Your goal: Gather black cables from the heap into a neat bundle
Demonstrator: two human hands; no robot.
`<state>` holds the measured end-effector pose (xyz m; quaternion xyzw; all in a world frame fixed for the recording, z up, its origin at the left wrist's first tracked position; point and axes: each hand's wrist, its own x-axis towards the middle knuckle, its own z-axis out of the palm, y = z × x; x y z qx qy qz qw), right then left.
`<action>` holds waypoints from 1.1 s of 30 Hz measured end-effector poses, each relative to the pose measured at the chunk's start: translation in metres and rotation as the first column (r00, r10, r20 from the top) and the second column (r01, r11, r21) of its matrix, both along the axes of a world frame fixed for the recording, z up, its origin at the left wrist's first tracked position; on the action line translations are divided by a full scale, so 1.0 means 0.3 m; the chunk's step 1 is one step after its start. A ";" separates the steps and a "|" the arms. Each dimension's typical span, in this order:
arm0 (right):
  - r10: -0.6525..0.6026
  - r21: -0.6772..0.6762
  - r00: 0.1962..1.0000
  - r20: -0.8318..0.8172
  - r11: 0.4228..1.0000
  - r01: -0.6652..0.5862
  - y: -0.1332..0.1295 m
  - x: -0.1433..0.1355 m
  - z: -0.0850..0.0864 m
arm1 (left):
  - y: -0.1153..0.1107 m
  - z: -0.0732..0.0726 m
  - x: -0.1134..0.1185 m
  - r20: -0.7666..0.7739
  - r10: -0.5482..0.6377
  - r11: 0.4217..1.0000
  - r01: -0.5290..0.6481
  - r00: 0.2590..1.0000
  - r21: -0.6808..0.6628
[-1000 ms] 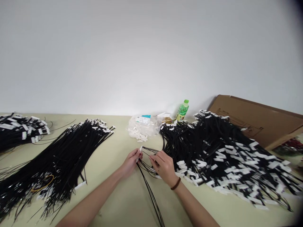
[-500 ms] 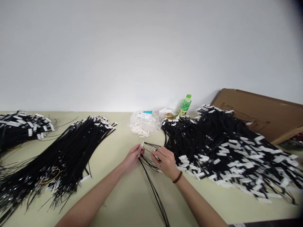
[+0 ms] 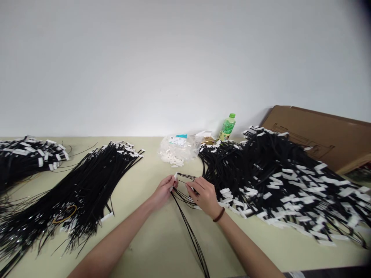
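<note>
Left hand (image 3: 164,192) pinches a white plug (image 3: 175,177), right hand (image 3: 204,195) grips thin black wires (image 3: 185,216) — loose strands could snag the nearby pile (image 3: 275,177) and pull free.

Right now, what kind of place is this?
Probably a workshop bench for assembling cables: big piles of black wires with white tags, a bag of white connectors, and the left hand pinching one connector on a wire.
</note>
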<state>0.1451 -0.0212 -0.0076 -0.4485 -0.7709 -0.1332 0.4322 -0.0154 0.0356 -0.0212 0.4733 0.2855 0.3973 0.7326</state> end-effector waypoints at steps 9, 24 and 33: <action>-0.003 -0.064 1.000 0.013 0.998 0.004 0.001 -0.003 0.008 | -0.004 0.012 -0.001 -0.018 -0.014 1.000 0.014 1.000 0.016; -0.016 -0.016 0.996 0.087 1.000 0.017 0.003 -0.020 0.008 | 0.002 0.000 0.002 -0.020 -0.025 0.999 0.025 0.999 0.020; 0.000 -0.044 0.991 0.133 0.999 0.006 0.001 -0.019 0.010 | 0.002 0.003 -0.001 -0.030 -0.020 1.000 0.020 0.999 0.019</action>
